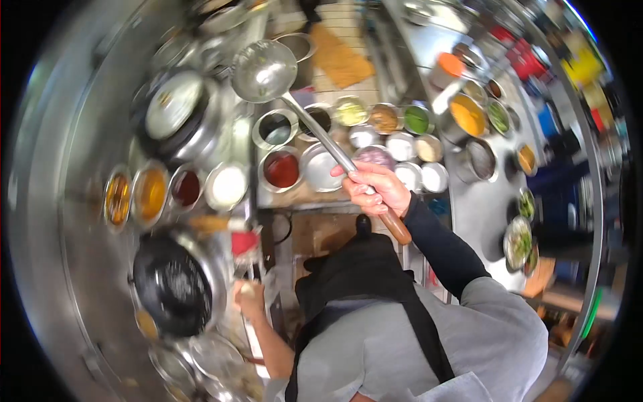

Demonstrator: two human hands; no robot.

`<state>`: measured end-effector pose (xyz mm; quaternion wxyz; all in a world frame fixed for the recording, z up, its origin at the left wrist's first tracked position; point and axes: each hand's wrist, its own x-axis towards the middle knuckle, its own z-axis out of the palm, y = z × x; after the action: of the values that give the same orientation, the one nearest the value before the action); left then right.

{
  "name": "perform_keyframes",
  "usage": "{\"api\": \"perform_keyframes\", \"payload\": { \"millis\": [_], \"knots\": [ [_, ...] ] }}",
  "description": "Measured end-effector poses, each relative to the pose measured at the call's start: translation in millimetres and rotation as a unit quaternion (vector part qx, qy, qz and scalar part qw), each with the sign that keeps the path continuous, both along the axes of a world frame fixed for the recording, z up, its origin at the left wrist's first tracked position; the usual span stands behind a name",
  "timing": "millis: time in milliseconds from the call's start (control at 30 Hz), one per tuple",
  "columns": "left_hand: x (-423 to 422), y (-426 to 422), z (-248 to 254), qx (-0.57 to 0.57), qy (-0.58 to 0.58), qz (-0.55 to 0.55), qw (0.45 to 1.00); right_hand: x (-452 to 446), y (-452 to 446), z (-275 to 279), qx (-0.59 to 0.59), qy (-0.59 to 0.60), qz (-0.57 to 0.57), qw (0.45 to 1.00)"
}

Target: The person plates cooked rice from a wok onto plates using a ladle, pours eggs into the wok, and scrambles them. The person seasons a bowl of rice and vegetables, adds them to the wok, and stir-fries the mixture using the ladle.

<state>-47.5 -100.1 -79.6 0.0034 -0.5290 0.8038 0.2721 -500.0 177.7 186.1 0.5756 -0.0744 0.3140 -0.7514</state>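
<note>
My right hand [375, 186] is wrapped around the shaft of a long metal ladle [321, 137], with its brown wooden handle end [395, 226] sticking out below my fist. The ladle's wide bowl [264, 71] is raised at upper left, over the counter's pots. My left hand [250, 300] is closed at the stove's front edge, right of a black wok [173, 285]. Something pale shows at its fingers, too blurred to name. A wet sheen covers the wok's inside, and I make out no food in it.
Between wok and covered pot [174, 107] stand bowls of orange liquid [151, 193], dark red sauce [185, 186] and white contents [226, 185]. Ahead are several ingredient tins, including red sauce [280, 168] and chopped greens [416, 119]. A steel counter [479, 214] runs along the right.
</note>
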Motion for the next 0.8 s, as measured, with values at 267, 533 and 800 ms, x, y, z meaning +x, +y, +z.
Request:
{"api": "perform_keyframes", "payload": {
  "millis": [267, 533, 800],
  "knots": [
    [-185, 54, 132, -0.057, -0.032, -0.005, 0.998, -55, 229, 16, 0.358, 0.122, -0.327, 0.866],
    [-530, 238, 162, 0.063, 0.176, -0.426, 0.885, -147, 370, -18, 0.624, 0.613, -0.072, 0.479],
    [-737, 416, 106, 0.426, 0.215, -0.277, 0.834, -231, 388, 17, 0.579, 0.265, 0.011, 0.771]
  ]
}}
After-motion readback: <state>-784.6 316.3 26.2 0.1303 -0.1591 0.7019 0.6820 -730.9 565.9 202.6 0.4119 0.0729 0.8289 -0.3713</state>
